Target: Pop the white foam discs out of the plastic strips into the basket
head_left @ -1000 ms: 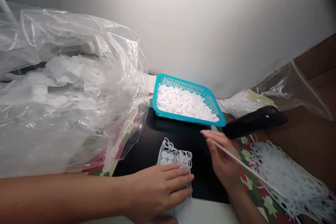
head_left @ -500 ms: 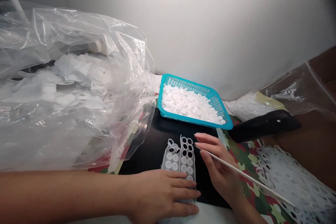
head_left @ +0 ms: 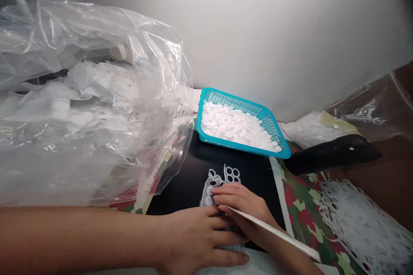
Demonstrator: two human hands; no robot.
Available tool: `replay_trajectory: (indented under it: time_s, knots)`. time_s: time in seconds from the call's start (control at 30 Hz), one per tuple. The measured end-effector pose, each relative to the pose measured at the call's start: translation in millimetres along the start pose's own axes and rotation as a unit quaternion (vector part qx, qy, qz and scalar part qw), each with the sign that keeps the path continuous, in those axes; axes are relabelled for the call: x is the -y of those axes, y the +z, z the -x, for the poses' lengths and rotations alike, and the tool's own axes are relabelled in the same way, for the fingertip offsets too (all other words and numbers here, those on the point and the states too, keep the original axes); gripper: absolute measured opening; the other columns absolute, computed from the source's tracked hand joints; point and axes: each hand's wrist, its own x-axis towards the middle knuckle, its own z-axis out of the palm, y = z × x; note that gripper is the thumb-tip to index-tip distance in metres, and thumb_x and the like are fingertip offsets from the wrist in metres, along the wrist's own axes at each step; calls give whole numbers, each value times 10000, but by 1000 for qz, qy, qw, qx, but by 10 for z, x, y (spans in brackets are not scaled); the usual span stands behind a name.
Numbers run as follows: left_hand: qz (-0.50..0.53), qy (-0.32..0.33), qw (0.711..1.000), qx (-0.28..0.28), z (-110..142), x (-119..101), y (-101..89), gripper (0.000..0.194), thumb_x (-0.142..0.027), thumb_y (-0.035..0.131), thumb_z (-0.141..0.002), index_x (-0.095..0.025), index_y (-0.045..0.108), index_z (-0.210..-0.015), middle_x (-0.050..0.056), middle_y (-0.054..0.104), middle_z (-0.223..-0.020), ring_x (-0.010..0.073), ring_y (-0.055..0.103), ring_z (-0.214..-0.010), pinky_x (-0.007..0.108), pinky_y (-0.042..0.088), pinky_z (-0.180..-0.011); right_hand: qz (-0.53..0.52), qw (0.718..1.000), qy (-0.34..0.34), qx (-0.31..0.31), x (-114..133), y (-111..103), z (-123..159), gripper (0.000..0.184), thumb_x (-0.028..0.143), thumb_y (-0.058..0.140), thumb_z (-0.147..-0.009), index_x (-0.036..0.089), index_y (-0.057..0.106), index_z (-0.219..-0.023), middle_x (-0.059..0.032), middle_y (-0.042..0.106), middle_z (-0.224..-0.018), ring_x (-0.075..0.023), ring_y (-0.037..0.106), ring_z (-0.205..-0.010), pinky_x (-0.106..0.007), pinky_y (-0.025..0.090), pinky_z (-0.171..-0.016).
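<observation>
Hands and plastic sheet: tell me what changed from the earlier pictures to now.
The right hand has moved left from beside the sheet to over it, still holding the rod. Nothing was let go. The left hand stays flat on the sheet, and the teal basket stays where it was.

The left hand (head_left: 193,236) lies flat on a perforated plastic sheet (head_left: 214,182), and the right hand (head_left: 241,206) sits over it, pinching a thin white stick (head_left: 274,232). Beyond them are a teal basket (head_left: 245,147) of white discs (head_left: 235,126) and, to the left, a clear bag (head_left: 97,94).
</observation>
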Motion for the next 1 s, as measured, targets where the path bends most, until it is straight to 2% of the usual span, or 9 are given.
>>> replay_trajectory:
  time_s: [0.1, 0.17, 0.23, 0.37, 0.53, 0.67, 0.83, 0.9, 1.0]
  knots:
    - [-9, -3, 1000, -18, -4, 34, 132, 605, -266, 441, -805, -79, 448, -1380, 133, 438, -1444, 291, 414, -1315, 442, 195, -1163, 78, 995, -66, 14, 21, -17, -15, 208, 177, 486, -970, 124, 653, -1083, -120, 704, -1114, -187, 641, -1040, -319, 565, -895]
    - [-17, -5, 1000, -9, -6, 38, 164, 614, -245, 438, -795, -77, 436, -1387, 138, 457, -1426, 285, 429, -1302, 440, 186, -1166, 139, 983, -117, 16, 52, -25, -26, 213, 126, 490, -955, 84, 656, -1080, -156, 695, -1132, -209, 642, -1046, -328, 573, -887]
    - [-28, -2, 1000, -11, -7, 34, 160, 620, -231, 437, -790, -75, 430, -1389, 144, 476, -1408, 284, 430, -1302, 453, 157, -1175, 174, 976, -134, 8, 75, -27, -25, 223, 79, 487, -938, 55, 654, -1082, -178, 694, -1121, -223, 643, -1047, -338, 572, -893]
    - [-55, 12, 998, -28, 3, 27, 120, 600, -229, 446, -789, -78, 456, -1370, 135, 463, -1422, 305, 389, -1335, 502, 85, -1185, 172, 981, -84, -28, 48, -41, 26, 305, 86, 434, -951, 87, 608, -1201, -179, 669, -1165, -240, 613, -1100, -373, 573, -888]
    - [-66, 10, 998, -14, 19, 22, 99, 609, -242, 465, -799, -88, 436, -1388, 115, 368, -1494, 315, 332, -1374, 480, 119, -1189, 154, 983, -28, -95, -20, -61, 85, 430, 15, 479, -910, 168, 528, -1310, -141, 654, -1203, -227, 600, -1112, -387, 554, -895]
    - [-67, 0, 998, 1, 25, 15, 99, 629, -240, 478, -807, -98, 400, -1414, 108, 327, -1518, 321, 264, -1409, 484, 121, -1189, 147, 979, -18, -138, -2, -108, 46, 434, -20, 520, -875, 186, 561, -1255, -118, 670, -1166, -216, 627, -1065, -366, 558, -873]
    - [-58, -7, 998, 0, 28, 2, 88, 619, -232, 471, -816, -103, 401, -1417, 97, 321, -1521, 308, 218, -1429, 482, 97, -1193, 178, 956, 22, -232, 15, -310, 6, 414, -24, 510, -870, 203, 585, -1207, -85, 678, -1132, -193, 650, -1038, -353, 539, -897]
    - [-63, -9, 998, 8, 26, -1, 85, 629, -230, 478, -812, -107, 393, -1422, 93, 309, -1527, 305, 211, -1431, 473, 92, -1196, 153, 967, 9, -205, 13, -350, 33, 425, -19, 497, -878, 208, 567, -1231, -86, 675, -1139, -195, 644, -1049, -358, 546, -888]
    - [-75, -3, 997, 8, 20, 5, 87, 637, -235, 490, -801, -110, 397, -1419, 97, 325, -1520, 308, 239, -1421, 459, 73, -1200, 106, 991, -49, -67, -1, -307, 109, 421, 24, 507, -903, 194, 527, -1288, -112, 662, -1184, -205, 614, -1095, -349, 566, -868]
